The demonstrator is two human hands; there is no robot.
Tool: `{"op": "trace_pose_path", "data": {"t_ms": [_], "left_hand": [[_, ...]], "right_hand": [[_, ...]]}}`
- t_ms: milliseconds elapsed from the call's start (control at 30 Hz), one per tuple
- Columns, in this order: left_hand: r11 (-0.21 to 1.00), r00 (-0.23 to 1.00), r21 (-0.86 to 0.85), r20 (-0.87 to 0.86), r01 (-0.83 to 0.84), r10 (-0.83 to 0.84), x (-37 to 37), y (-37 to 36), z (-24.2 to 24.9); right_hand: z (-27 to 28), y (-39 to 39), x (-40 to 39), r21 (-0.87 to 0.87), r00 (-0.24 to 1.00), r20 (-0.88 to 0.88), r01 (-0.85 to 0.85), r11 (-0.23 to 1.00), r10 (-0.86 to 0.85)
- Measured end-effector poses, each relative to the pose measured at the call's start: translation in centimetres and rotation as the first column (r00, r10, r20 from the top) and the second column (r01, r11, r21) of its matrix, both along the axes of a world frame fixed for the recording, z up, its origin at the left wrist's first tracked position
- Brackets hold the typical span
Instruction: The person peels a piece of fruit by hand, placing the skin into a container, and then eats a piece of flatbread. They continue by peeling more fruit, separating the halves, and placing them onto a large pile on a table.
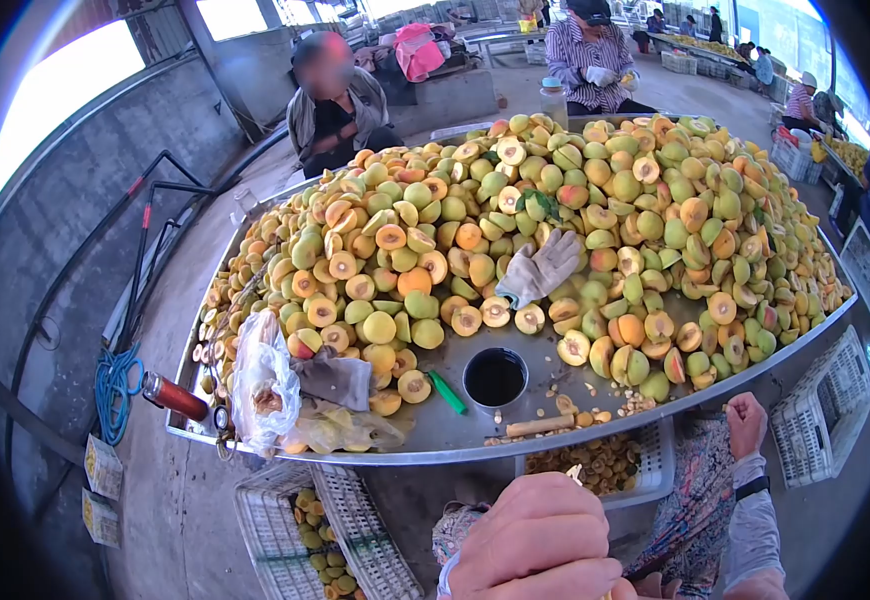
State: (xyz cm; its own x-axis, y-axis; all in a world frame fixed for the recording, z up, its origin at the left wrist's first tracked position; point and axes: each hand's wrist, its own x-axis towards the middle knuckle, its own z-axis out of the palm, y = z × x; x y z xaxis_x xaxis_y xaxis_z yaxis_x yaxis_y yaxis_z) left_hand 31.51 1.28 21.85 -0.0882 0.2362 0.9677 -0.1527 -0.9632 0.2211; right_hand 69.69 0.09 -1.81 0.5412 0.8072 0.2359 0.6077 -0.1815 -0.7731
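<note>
My left hand [535, 535] is raised close to the camera at the bottom centre, its fingers curled closed. A small pale piece [576, 473] shows at its upper edge; I cannot make out what it is. Lower right, my right hand [746, 424] is closed beside the table's front edge, above the patterned clothing [695, 500] on my leg. Whatever its fingers may hold is hidden. Before me the metal table [435, 435] bears a large heap of halved yellow-green fruit [475, 210] with pits showing.
On the table are a dark-filled cup [496, 378], a green-handled tool [447, 393], a wooden stick [540, 426], a glove [540, 268], a plastic bag [263, 375] and a red flask [174, 397]. Crates [823, 405] stand around. Two people [340, 100] sit across.
</note>
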Motion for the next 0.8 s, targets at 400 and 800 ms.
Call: {"op": "trace_pose_path", "data": {"t_ms": [400,800], "left_hand": [[0.999,0.997,0.001,-0.052,-0.050,0.050,0.0,-0.2,0.4],[0.872,0.851,0.073,-0.194,-0.483,0.488,-1.5,-2.4,0.8]], "right_hand": [[0.0,0.0,0.1,-0.028,0.999,0.025,0.028,0.999,-0.028],[-0.4,-0.1,0.4,0.001,0.999,-0.043,0.007,1.000,-0.007]]}}
